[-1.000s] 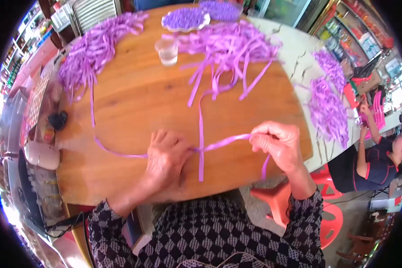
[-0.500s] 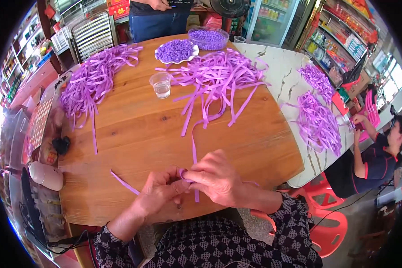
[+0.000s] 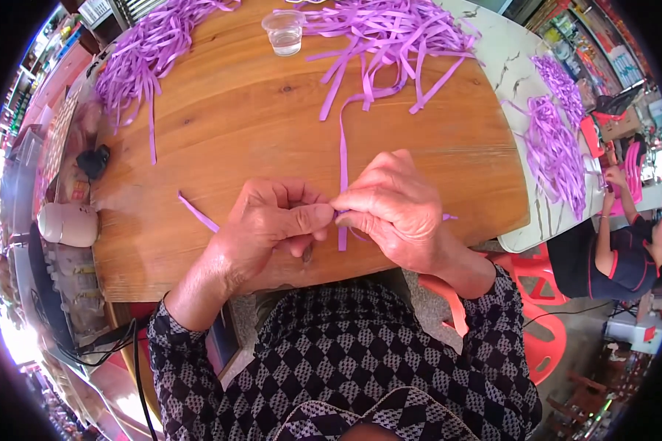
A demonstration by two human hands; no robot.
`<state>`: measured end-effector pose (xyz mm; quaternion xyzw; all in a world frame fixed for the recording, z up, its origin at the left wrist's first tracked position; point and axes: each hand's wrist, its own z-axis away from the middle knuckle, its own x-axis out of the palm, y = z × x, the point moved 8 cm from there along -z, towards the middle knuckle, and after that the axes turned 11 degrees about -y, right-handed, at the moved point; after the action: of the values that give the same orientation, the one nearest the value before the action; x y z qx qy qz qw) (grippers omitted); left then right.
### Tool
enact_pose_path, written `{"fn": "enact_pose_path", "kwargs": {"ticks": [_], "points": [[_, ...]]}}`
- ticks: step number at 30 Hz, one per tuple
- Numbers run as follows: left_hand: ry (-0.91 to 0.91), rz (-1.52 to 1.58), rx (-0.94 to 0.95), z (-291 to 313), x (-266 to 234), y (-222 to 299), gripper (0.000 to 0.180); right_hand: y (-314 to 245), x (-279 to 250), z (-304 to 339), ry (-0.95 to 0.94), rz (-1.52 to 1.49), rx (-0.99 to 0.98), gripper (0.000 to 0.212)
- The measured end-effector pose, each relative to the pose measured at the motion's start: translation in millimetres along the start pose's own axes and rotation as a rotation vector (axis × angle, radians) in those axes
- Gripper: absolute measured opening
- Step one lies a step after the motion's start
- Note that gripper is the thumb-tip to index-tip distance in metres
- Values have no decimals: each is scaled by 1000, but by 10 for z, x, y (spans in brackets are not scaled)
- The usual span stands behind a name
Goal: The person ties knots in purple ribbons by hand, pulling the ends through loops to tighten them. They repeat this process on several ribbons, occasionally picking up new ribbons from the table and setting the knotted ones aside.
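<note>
Above the near edge of the wooden table, my left hand (image 3: 268,220) and my right hand (image 3: 399,209) meet at the fingertips. Both pinch a thin purple ribbon (image 3: 197,211); one tail slants out to the left of my left hand, and a short bit pokes out beyond my right. My fingers mostly cover the part between them, so any loop or knot there is hidden. A second ribbon strand (image 3: 343,151) runs from the heap toward me and passes beneath my fingertips, its flat end showing below them.
Purple ribbon heaps lie at the far middle (image 3: 397,33) and far left (image 3: 143,62), beside a clear plastic cup (image 3: 284,37). More ribbon (image 3: 555,151) covers part of a marble-patterned table (image 3: 493,70). A person (image 3: 625,250) sits at right, near red plastic chairs (image 3: 541,342).
My view has tipped downward, so the table sits higher in it. My fingertips have closed together, and the purple loop that showed at my left fingers is now mostly hidden.
</note>
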<state>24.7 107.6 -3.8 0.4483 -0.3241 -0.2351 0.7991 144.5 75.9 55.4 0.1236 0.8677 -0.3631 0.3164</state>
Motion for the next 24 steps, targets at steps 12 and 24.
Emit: {"fn": "enact_pose_path", "kwargs": {"ticks": [12, 24], "points": [[241, -186, 114, 449, -615, -39, 13, 459, -449, 521, 87, -274, 569, 13], [336, 386, 548, 1436, -2165, -79, 19, 1598, -1832, 2106, 553, -121, 836, 16]]}}
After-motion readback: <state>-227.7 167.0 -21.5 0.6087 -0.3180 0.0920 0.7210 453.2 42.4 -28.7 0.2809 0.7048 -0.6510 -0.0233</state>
